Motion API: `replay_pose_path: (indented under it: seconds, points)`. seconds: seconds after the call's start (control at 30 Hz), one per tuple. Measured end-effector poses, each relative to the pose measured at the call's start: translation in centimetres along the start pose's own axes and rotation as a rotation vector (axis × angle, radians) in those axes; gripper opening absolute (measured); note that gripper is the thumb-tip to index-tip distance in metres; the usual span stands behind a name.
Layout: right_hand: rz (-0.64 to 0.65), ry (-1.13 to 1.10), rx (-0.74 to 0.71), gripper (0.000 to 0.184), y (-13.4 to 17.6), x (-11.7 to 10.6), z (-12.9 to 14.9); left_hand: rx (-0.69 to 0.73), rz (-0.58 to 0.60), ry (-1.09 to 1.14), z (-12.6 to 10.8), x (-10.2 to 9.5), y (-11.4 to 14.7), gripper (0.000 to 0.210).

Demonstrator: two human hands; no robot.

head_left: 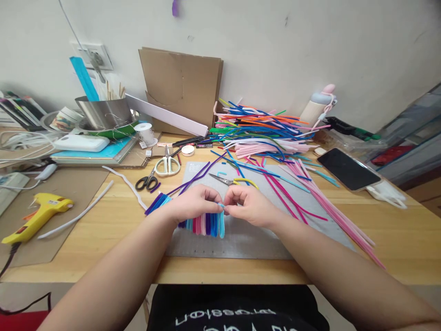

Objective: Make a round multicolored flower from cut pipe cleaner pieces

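Note:
My left hand point(195, 202) is closed, thumb and fingers pinching a row of folded pipe cleaners point(207, 224) in blue, pink and purple. The loops hang below the palm, and more of the row shows left of the wrist. Right beside it my right hand point(251, 204) is closed too, its fingertips pinching the light blue pipe cleaner at the row's right end. The fingertips of both hands almost meet there. Under them lies a grey cutting mat point(248, 241). Just beyond the hands rest yellow-handled scissors point(237, 181) with their blades parted.
A heap of coloured pipe cleaners point(262, 124) lies at the back, with pink ones point(330, 207) trailing right. White-handled scissors point(167, 165) and black scissors point(147, 181) lie left. A yellow glue gun point(41, 214) rests on cardboard. A phone point(347, 168) lies at right.

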State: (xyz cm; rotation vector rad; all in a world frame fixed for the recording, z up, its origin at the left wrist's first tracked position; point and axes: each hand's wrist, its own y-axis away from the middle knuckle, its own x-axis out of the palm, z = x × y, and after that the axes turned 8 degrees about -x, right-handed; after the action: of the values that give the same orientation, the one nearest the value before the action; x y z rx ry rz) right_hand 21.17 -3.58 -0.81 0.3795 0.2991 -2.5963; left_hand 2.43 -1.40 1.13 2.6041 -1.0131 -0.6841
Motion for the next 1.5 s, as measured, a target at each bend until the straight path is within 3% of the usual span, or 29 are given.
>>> replay_pose_path:
  seconds: [0.17, 0.23, 0.33, 0.4, 0.63, 0.9, 1.17, 1.5]
  points:
    - [0.046, 0.229, -0.214, 0.007, 0.4, -0.2, 0.3, 0.009, 0.024, -0.005, -0.1, 0.0, 0.1, 0.015]
    - [0.038, 0.109, -0.137, 0.004, 0.2, -0.2, 0.5, 0.02, 0.002, -0.06, -0.3, -0.1, 0.2, 0.017]
    - [0.041, -0.177, 0.125, 0.01, -0.2, -0.3, 0.7, 0.007, -0.06, -0.168, -0.5, -0.1, 0.5, 0.018]
    - [0.092, -0.247, 0.257, 0.014, -0.3, -0.3, 0.6, 0.019, -0.094, -0.238, -0.6, -0.1, 0.6, 0.017]
    - [0.19, -0.37, 0.337, 0.015, -0.2, -0.4, -0.1, 0.08, -0.097, -0.349, -0.4, 0.1, 0.5, 0.019]
    - [0.199, -0.387, 0.256, 0.022, 0.0, -0.2, -0.4, 0.029, -0.025, -0.238, -0.1, -0.2, 0.4, 0.024]
    - [0.149, -0.243, 0.169, 0.018, -0.1, 0.1, -0.8, -0.061, 0.074, -0.122, -0.1, -0.7, 0.4, 0.028]
    - [0.061, 0.076, 0.038, 0.01, 0.0, 0.8, -0.4, -0.07, 0.006, -0.165, -0.6, -0.6, 0.5, 0.023]
